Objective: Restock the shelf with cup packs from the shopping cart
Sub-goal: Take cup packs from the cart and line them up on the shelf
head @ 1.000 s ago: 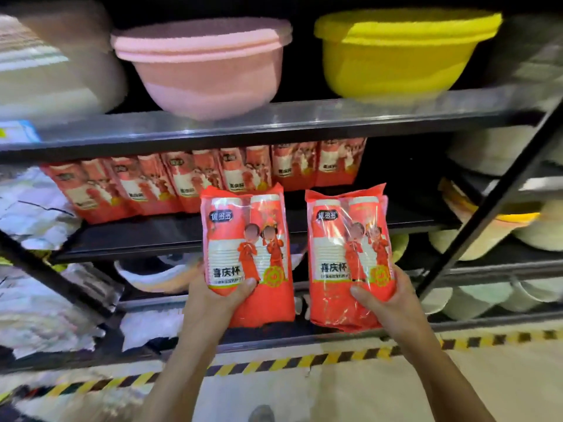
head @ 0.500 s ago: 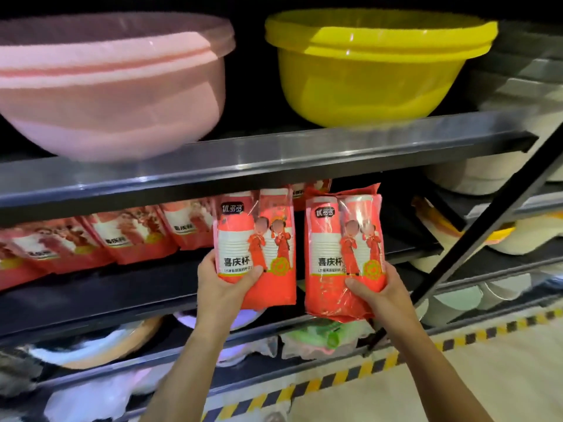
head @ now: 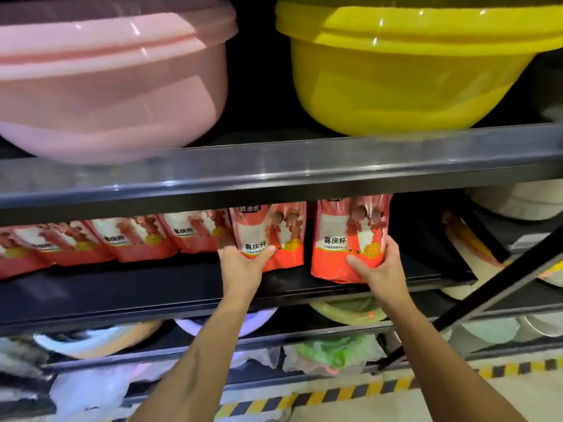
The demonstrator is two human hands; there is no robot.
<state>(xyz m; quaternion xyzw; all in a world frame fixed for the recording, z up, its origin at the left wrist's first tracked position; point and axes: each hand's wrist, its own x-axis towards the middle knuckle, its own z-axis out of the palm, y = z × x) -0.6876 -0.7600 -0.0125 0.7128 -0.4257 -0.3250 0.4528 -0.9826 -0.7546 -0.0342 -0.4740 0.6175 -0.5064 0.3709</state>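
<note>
A big dark shelf rack point(head: 304, 175) is filling most of the frame. A pink tub point(head: 106, 86) is sitting at the upper left on the top board, and a yellow tub point(head: 405, 71) is sitting at the upper right, well apart from it. The top board's front edge is hanging low over the middle shelf point(head: 122, 287), hiding the tops of the packs under it.

A row of red cup packs point(head: 128, 239) is leaning along the back of the middle shelf, from the left edge toward the center. Bare dark board is showing in front of the row and at the right end. A slanted black bar point(head: 487, 290) is crossing the lower right. A pale floor point(head: 457, 400) with yellow and black striped tape point(head: 335, 394) is running along the bottom. Blurry tubs and bags are lying on the lower boards.

The left hand point(head: 240, 266) is gripping the left cup pack point(head: 274, 233) in the center, just beside the row, with its thumb across the front. The right hand point(head: 380, 269) is gripping the right cup pack point(head: 344, 239) near its bottom, fingers curling round the side. Both packs are standing upright, slightly apart. The right one is maybe touching the board; the blur is hiding that.
</note>
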